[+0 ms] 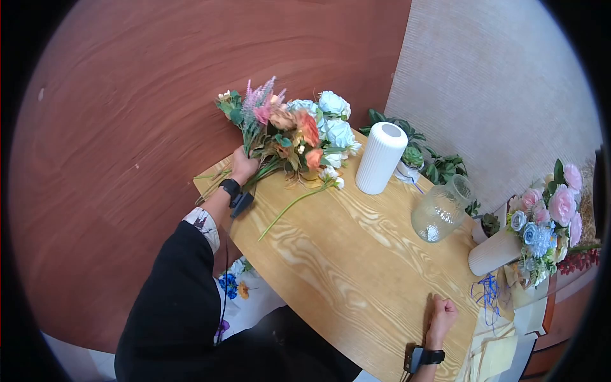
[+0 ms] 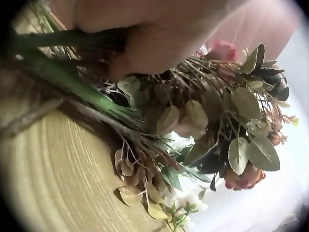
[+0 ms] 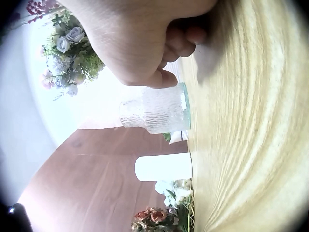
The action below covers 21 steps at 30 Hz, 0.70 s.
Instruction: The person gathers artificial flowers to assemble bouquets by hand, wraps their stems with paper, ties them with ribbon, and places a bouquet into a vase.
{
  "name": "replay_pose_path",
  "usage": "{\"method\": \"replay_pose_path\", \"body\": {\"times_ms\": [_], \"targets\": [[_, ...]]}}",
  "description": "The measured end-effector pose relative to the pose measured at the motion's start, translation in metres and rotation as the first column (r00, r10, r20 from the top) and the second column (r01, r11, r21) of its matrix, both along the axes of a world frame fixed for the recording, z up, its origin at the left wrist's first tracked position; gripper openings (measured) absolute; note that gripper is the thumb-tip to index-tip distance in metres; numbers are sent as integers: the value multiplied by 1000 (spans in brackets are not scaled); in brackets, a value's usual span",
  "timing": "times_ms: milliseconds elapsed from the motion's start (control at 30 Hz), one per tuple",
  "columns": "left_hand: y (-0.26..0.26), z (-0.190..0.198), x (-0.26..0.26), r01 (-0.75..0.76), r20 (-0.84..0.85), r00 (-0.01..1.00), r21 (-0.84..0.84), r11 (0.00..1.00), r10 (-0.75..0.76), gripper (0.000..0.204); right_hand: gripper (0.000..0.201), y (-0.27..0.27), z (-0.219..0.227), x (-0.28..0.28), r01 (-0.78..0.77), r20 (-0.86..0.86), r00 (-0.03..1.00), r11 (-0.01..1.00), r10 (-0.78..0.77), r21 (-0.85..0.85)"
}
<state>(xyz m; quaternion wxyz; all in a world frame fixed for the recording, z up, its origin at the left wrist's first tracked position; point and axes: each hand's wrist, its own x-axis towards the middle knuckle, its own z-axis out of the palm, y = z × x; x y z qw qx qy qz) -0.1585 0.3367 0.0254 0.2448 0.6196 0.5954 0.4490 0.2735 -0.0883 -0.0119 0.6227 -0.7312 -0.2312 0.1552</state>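
Note:
At the table's far left end my left hand (image 1: 244, 167) grips a bundle of green and brown stems (image 2: 72, 84). Above and right of it spread the flowers, with an orange bloom (image 1: 307, 127), a pink one (image 1: 261, 114) and purple sprigs. In the left wrist view the hand (image 2: 154, 38) covers part of the stems, and leaves (image 2: 246, 104) fan out beyond it. My right hand (image 1: 443, 318) rests on the tabletop near the right edge, fingers curled in with nothing visible in them; the right wrist view shows this hand (image 3: 140, 43) close up.
Pale blue flowers (image 1: 337, 132) lie beside the bundle; a single green stem (image 1: 289, 209) lies in front. A white ribbed vase (image 1: 382, 159), a glass vase (image 1: 439, 213) and potted plants stand along the back. Rightward are a tilted vase (image 1: 493, 253) with flowers and blue strands (image 1: 488, 296).

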Motion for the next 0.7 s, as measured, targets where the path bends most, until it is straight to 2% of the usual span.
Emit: {"method": "replay_pose_path", "body": {"times_ms": [67,100,167,200,233,300,333,367,433,467,500,533,567,600,633,667,700], "targets": [[-8,19,2,-145,-115,980,131,981,160,30,39,-2,1,0,5,-4,1000,1000,-5,4],[-15,34,3,-138,-115,982,131,982,153,30,39,-1,2,0,4,-14,1000,1000,-4,-3],[-26,67,6,-65,211,976,41,997,54,27,39,1,5,-5,16,-32,999,1000,-17,-14],[-26,76,7,-44,164,986,302,952,-6,28,38,3,9,-9,13,-5,1000,1000,-13,-14],[-27,83,11,-5,110,992,538,843,-64,29,38,1,13,-12,17,23,1000,1000,-17,-17],[-63,112,20,58,210,966,394,917,-151,25,36,4,14,-26,-47,-127,990,997,54,59],[-93,134,25,163,240,947,218,962,-215,24,34,6,26,-39,-134,-7,991,990,134,33],[-120,143,29,270,273,923,38,962,-270,22,32,10,66,-67,-234,61,969,971,238,-54],[-149,108,35,310,125,937,134,941,-326,24,23,10,79,-95,-393,-28,919,919,393,-12],[-115,-6,-11,294,2,955,155,943,-298,31,16,9,90,-115,-459,-128,878,887,461,43],[-120,-10,-13,324,-6,945,156,933,-327,31,22,10,89,-128,-574,-36,816,817,576,61],[-129,-18,-7,374,6,925,146,916,-379,32,36,9,91,-144,-657,-137,731,744,668,123],[-131,-21,2,422,18,904,132,897,-427,32,48,11,99,-160,-722,-84,672,676,736,144],[-140,-26,7,469,33,879,113,876,-475,32,49,14,105,-180,-699,-115,644,642,757,314],[-151,-32,12,516,50,852,91,852,-522,32,49,15,104,-189,-676,-130,665,666,736,315],[-163,-38,17,560,72,823,70,826,-564,32,53,16,101,-194,-700,81,705,672,705,241],[-175,-42,26,602,97,791,54,797,-604,32,56,14,95,-196,-710,294,698,686,653,158]]}}
